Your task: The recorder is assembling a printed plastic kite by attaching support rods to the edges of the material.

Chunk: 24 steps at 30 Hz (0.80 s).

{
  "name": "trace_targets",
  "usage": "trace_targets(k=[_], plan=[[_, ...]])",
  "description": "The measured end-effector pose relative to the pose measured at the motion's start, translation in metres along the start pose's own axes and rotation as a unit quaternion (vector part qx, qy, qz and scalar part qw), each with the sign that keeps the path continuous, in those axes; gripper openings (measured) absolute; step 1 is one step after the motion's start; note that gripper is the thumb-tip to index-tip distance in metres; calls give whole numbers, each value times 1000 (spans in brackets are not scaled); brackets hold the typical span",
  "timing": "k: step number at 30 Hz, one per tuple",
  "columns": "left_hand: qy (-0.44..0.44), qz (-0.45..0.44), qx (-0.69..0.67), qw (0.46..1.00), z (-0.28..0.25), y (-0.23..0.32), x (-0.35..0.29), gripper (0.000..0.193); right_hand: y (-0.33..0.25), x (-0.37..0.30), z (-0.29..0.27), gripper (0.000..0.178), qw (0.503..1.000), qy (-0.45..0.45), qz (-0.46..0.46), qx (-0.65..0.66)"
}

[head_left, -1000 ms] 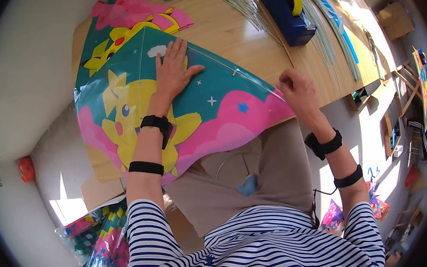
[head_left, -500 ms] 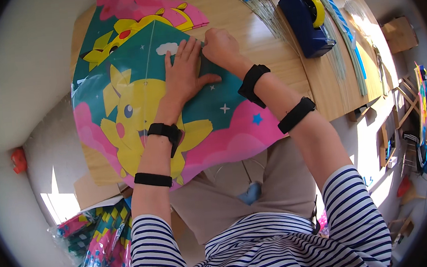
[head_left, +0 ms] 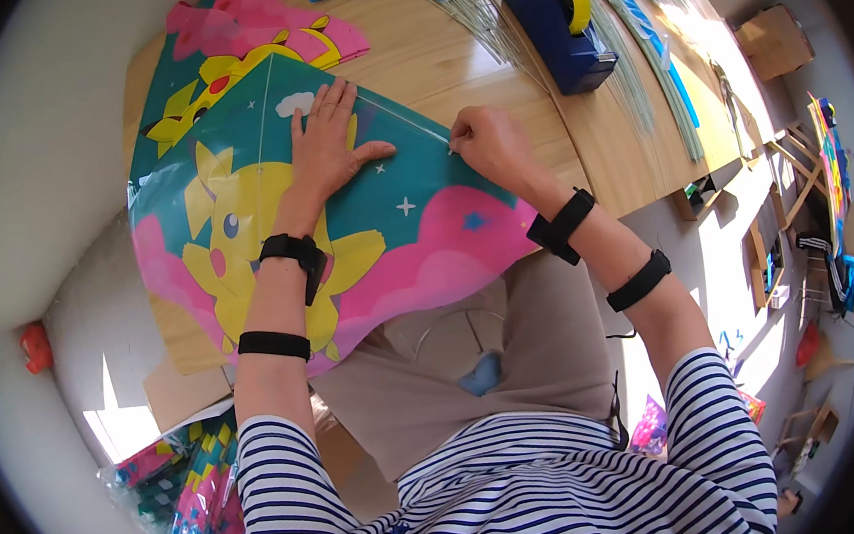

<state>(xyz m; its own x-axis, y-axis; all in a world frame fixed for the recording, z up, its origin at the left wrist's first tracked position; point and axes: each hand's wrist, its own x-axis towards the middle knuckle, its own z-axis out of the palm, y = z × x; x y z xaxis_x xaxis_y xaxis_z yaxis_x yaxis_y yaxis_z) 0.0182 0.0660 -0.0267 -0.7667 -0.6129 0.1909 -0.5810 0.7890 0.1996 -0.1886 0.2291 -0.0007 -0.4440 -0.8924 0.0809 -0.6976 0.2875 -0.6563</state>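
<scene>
I see a big kite (head_left: pixel 273 219) lying on the wooden table (head_left: pixel 451 59), with its near part hanging over the table's edge above my lap. It is teal and pink with a yellow cartoon animal on it. My left hand (head_left: pixel 329 144) lies flat on the kite with the fingers spread out, pressing it down and holding nothing. My right hand (head_left: pixel 487 142) is curled up at the kite's right edge, and its fingertips pinch a thin rod (head_left: pixel 405 118) that runs along that edge. A blue tape holder (head_left: pixel 558 21) with a yellow roll stands farther back on the table, beside a bunch of thin sticks (head_left: pixel 472 7).
</scene>
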Motion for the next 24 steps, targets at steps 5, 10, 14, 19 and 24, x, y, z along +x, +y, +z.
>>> trace_targets(k=[5, 10, 14, 19, 24], plan=[[2, -10, -11, 1000, -17, -2, -2, 106, 15, -4, -29, 8, 998, 10, 36, 54], [-26, 8, -5, 1000, -25, 31, -18, 102, 4, -24, -24, 11, 999, -1, 16, 49], [-81, -8, -7, 997, -26, 66, -42, 102, -4, -8, 3, 13, 1000, -3, -22, 4], [-107, -40, -16, 993, -29, 73, -41, 103, 3, -5, 8, 13, 997, -29, -56, -47], [-104, -45, -20, 993, -28, 73, -42, 103, 31, -41, -11, 12, 998, -14, -37, -54]])
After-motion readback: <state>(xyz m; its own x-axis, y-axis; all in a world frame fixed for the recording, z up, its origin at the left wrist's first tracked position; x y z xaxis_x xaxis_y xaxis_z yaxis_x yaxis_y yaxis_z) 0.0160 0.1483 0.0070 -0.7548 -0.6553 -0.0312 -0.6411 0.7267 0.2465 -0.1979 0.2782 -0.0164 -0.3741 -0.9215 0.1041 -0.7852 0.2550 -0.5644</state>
